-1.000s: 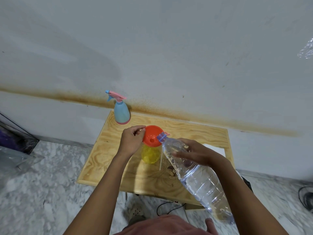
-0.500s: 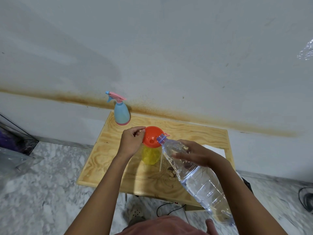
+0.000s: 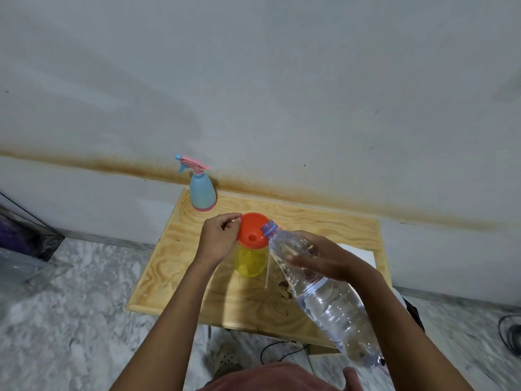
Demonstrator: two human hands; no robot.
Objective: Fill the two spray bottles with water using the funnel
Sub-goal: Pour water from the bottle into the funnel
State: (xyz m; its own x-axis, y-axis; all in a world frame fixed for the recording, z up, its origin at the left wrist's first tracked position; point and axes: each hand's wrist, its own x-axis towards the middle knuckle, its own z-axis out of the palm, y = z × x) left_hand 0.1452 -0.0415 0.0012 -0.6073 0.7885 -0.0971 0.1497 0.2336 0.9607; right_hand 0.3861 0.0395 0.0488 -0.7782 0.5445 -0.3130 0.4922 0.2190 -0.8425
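Observation:
An orange funnel (image 3: 251, 231) sits in the neck of a yellow spray bottle (image 3: 250, 261) standing mid-table. My left hand (image 3: 218, 238) pinches the funnel's left rim. My right hand (image 3: 321, 256) grips a large clear water bottle (image 3: 324, 294), tilted with its open blue-ringed mouth over the funnel's right edge. A blue spray bottle (image 3: 201, 190) with a pink trigger head stands capped at the table's back left corner.
The small wooden table (image 3: 174, 263) stands against a stained white wall. A thin white tube (image 3: 267, 270) lies right of the yellow bottle, with a white sheet (image 3: 363, 253) at the right edge. Cables (image 3: 277, 349) run on the marble floor below.
The water bottle's mouth has edged slightly closer over the funnel's rim. My left hand has stayed on the funnel.

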